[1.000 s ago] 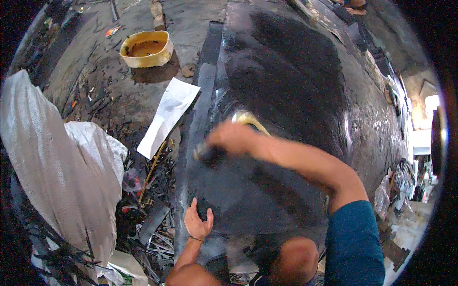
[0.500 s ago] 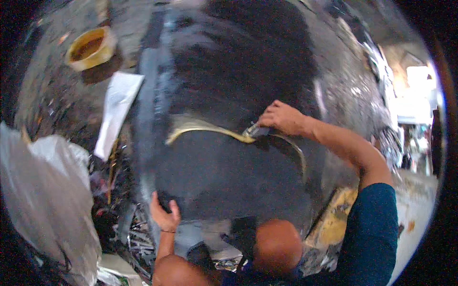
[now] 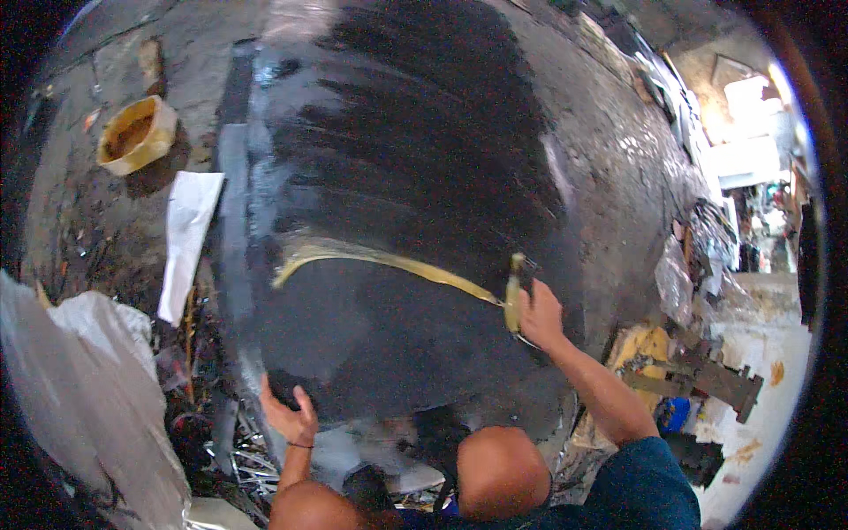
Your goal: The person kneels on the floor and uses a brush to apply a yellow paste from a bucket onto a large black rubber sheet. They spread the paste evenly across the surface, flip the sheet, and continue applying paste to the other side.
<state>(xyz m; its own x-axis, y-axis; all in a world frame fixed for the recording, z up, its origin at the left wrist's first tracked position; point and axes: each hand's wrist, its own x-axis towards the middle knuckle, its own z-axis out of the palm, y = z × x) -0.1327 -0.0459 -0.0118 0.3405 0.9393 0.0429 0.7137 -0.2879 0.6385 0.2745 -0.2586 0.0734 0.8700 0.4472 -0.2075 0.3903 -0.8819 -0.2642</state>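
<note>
A dark rubber-like sheet (image 3: 380, 336) lies spread before me, its far part wet and glossy, its near part matte. Across it curves a ridge of yellowish paste (image 3: 389, 261), which looks like glue. My right hand (image 3: 542, 316) grips a flat spreader (image 3: 513, 305), coated with the same paste, at the ridge's right end. The spreader stands roughly on edge; its exact kind is hard to make out. At the sheet's near left edge, my left hand (image 3: 290, 417) has its thumb and fingers apart, with nothing seen between them.
A yellow tub (image 3: 157, 146) of brownish paste stands on the ground at far left, and a white strip (image 3: 188, 247) lies nearer. Grey plastic sheeting (image 3: 79, 389) bulges at left. A yellow board (image 3: 638, 349) and metal parts (image 3: 707, 380) lie to the right.
My right hand has swung right and nearer with the spreader, now more upright. The thin curved streak right of the spreader is gone. My left hand keeps its place at the sheet's edge.
</note>
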